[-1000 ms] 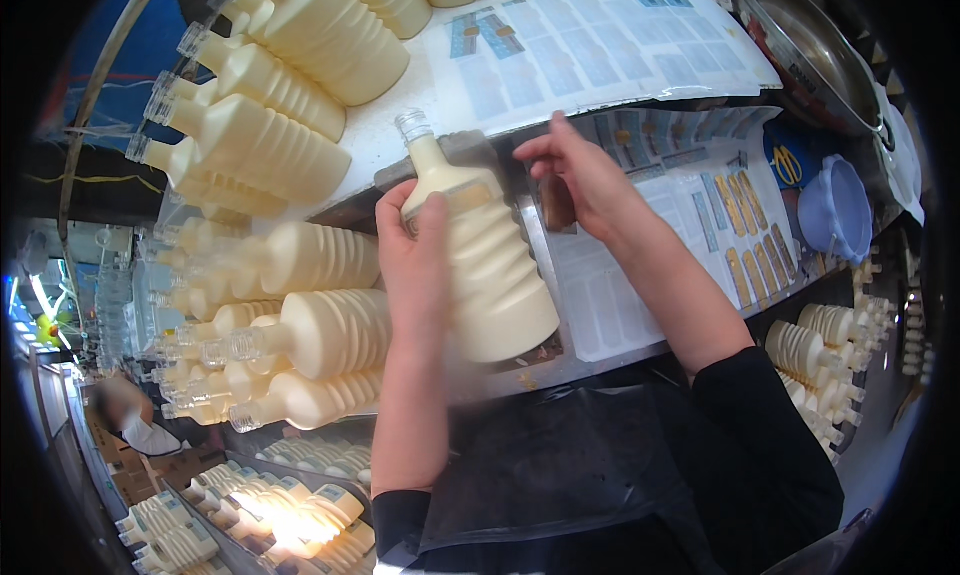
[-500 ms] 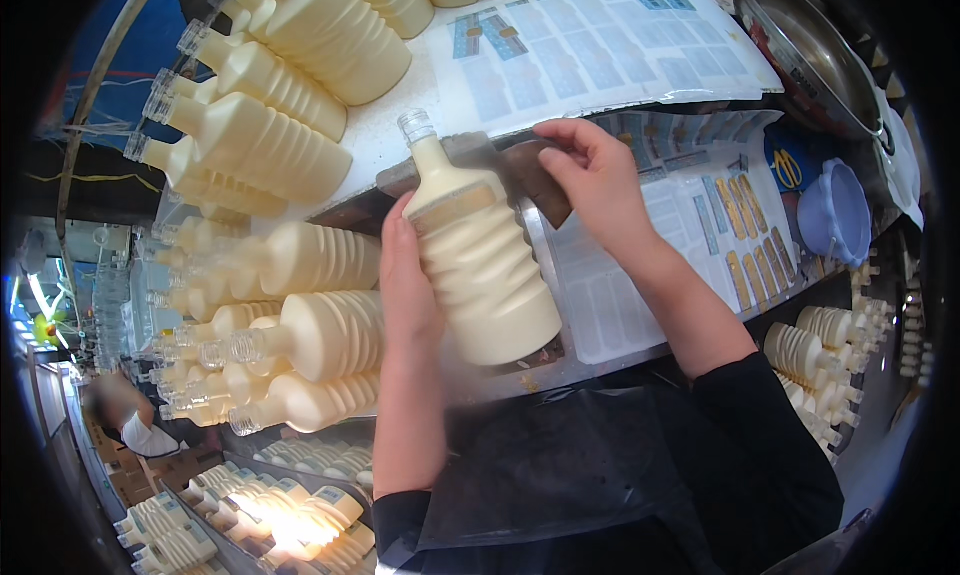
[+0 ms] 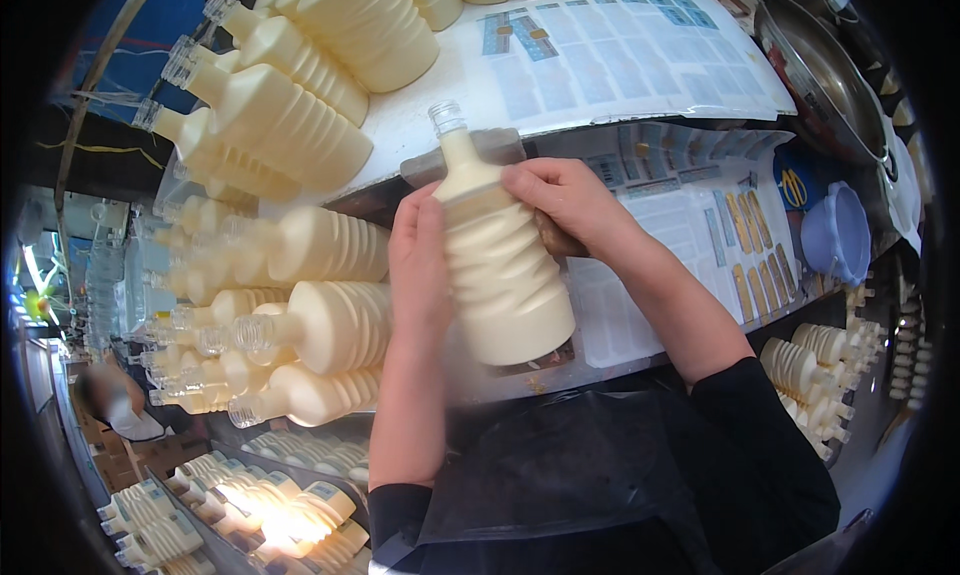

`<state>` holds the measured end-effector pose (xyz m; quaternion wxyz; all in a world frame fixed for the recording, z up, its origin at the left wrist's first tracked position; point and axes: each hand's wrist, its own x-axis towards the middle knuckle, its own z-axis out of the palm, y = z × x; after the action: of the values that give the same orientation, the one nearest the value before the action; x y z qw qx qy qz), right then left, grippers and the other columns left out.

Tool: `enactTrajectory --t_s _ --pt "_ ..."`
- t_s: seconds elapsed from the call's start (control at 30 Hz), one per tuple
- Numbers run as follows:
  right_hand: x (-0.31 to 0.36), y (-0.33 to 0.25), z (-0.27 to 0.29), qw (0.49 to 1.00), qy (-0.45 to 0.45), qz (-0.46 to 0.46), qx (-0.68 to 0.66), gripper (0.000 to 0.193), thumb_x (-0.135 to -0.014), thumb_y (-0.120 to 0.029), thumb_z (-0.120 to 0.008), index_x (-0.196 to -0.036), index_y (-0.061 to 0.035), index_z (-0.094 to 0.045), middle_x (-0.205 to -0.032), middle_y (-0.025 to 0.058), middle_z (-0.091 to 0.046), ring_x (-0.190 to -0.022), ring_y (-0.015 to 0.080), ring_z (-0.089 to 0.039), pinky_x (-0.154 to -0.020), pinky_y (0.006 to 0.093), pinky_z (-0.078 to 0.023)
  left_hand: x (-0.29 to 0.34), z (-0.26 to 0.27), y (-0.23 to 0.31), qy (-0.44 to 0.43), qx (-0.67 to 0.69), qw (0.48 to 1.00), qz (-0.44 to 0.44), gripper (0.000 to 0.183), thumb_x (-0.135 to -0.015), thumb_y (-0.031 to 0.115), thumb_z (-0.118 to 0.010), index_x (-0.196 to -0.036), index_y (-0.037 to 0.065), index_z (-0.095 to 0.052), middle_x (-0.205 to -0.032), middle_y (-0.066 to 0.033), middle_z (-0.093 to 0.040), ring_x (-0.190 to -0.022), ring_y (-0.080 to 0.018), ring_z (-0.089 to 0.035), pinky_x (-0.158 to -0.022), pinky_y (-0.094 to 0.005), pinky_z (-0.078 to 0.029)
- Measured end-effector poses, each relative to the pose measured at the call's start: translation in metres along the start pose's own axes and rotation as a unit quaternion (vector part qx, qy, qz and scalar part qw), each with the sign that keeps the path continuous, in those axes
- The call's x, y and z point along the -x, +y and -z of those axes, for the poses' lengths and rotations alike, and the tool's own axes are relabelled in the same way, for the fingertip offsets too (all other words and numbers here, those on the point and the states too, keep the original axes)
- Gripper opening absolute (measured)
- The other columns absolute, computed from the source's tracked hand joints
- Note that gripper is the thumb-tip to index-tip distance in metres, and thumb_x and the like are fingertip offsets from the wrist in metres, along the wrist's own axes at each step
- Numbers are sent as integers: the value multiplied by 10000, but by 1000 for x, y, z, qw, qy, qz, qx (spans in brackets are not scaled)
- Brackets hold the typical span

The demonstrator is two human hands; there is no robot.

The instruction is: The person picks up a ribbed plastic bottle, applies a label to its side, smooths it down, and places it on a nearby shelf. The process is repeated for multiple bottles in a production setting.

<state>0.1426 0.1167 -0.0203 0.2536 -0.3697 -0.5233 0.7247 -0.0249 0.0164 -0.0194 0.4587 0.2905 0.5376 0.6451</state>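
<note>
A cream plastic bottle (image 3: pixel 507 285) with a ribbed body and clear threaded neck leans at a tilt in front of me. Across its shoulder runs a narrow tan band (image 3: pixel 468 201). My left hand (image 3: pixel 418 245) wraps its left side, thumb near the band's left end. My right hand (image 3: pixel 570 200) grips the upper right side, thumb pressed at the band's right end; its other fingers are partly hidden behind the bottle. A grey plate (image 3: pixel 425 167) shows behind the neck. Below my right hand sits a brown flat piece (image 3: pixel 558 237), mostly covered.
Cream bottles stand on the white table (image 3: pixel 392 140) and lie stacked (image 3: pixel 335 240) at left. Label sheets (image 3: pixel 640 70) cover the far table; another sheet (image 3: pixel 625 305) with gold strips (image 3: pixel 745 220) lies right. A metal pan (image 3: pixel 820 65) and lilac bucket (image 3: pixel 836 233) stand beyond. A person (image 3: pixel 115 400) is far left.
My right hand has moved down and left from beside the brown piece onto the bottle's shoulder. My left hand stays on the bottle, its thumb now nearer the band. The view has shifted slightly.
</note>
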Motion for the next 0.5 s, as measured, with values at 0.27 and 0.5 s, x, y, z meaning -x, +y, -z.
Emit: enactTrajectory --t_s 0.27,0.5 --pt "3 -1 0 1000 -7 -9 -22 431 -1038 -365 -650 -1152 47 -694 -1028 52 -713 -899 77 -642 -777 254 -536 -4 4 -10 2 -1 1000 -23 343 -1107 292 -512 -1258 -5 -593 -1152 -73 -669 -1030 -111 -619 -935 -288 -511" --pt "2 4 -1 1000 -4 11 -27 443 -1037 -376 -649 -1160 47 -693 -1040 53 -712 -907 82 -646 -789 249 -536 -5 5 -13 6 1 1000 -24 356 -1107 300 -493 -1253 -7 -601 -1155 -75 -666 -1032 -118 -616 -945 -297 -505"
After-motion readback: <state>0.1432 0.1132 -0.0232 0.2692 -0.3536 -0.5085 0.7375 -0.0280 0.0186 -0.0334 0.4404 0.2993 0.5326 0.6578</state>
